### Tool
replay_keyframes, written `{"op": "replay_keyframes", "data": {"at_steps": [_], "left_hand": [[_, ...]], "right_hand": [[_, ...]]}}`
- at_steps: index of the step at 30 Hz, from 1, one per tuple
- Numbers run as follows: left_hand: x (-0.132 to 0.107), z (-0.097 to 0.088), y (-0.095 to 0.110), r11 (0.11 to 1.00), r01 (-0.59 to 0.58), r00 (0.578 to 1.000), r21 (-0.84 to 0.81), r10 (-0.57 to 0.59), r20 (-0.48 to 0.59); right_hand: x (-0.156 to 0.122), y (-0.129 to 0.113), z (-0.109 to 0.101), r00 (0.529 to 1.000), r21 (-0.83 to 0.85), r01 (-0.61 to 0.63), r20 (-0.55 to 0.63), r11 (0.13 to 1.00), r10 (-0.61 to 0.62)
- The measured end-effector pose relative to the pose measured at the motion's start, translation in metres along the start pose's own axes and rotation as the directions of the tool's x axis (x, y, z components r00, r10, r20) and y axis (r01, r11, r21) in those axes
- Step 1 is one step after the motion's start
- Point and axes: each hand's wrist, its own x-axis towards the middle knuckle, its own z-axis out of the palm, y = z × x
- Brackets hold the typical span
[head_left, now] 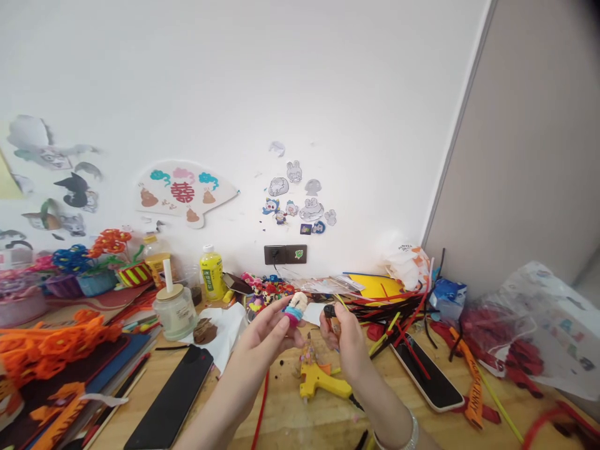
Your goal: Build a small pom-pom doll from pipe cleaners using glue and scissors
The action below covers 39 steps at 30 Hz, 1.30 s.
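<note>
My left hand [269, 334] is closed around a small fuzzy figure [296, 306] in cream, blue and pink, held up above the table. Just to its right, my right hand [347, 337] grips a small black-ended object [330, 310]; its lower part is hidden by the fingers, so its kind is unclear. The two held things are apart. Below and between the hands, a yellow glue gun [321, 382] lies on the wooden table, with a clump of coloured scraps [309, 355] by it.
A black slab [171, 397] lies at left and a phone [429, 373] at right. Behind stand a glass jar [175, 312] and a yellow bottle [212, 274]. Orange pipe-cleaner flowers [56, 347] crowd the left; pipe cleaners [398, 306] and plastic bags [553, 325] fill the right.
</note>
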Motion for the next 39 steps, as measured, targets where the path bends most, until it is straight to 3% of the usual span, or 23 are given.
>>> {"op": "replay_keyframes", "data": {"at_steps": [3,8,12,16,19,23,30,34,39], "left_hand": [[0.0,0.0,-0.001,0.999,0.01,1.0,-0.034,-0.01,0.023],[-0.001,0.0,0.0,0.998,0.013,1.0,-0.056,-0.012,0.018],[-0.001,-0.001,0.001,1.0,0.0,1.0,-0.024,0.0,0.0],[-0.002,-0.002,0.003,1.0,-0.007,1.0,0.012,0.007,0.001],[-0.003,0.0,0.005,0.999,0.025,0.999,-0.04,-0.025,0.022],[-0.005,0.002,0.007,0.986,0.052,0.998,-0.161,-0.047,0.036],[-0.004,0.002,0.004,0.966,0.145,0.98,-0.214,-0.111,0.166],[-0.002,0.001,0.001,0.986,0.076,0.994,-0.15,-0.063,0.092],[0.003,-0.001,-0.003,0.992,-0.056,0.998,0.111,0.059,-0.025]], "right_hand": [[0.0,0.003,0.001,0.997,0.04,-0.077,-0.004,0.996,0.077],[-0.001,0.004,0.0,0.997,0.003,-0.072,-0.01,0.997,0.072],[-0.003,0.0,-0.003,0.997,-0.128,0.077,0.019,0.989,-0.075],[-0.008,-0.015,-0.008,0.961,-0.349,0.276,0.133,0.896,-0.244],[-0.009,-0.024,-0.011,0.945,-0.424,0.327,0.172,0.845,-0.28],[-0.007,-0.023,-0.011,0.962,-0.368,0.269,0.156,0.89,-0.226],[-0.007,-0.018,-0.005,0.968,-0.056,0.07,0.244,0.996,-0.055],[-0.009,-0.018,-0.001,0.95,0.051,0.009,0.311,0.999,-0.025],[-0.01,-0.013,0.002,0.928,-0.006,-0.013,0.372,1.0,0.014]]}}
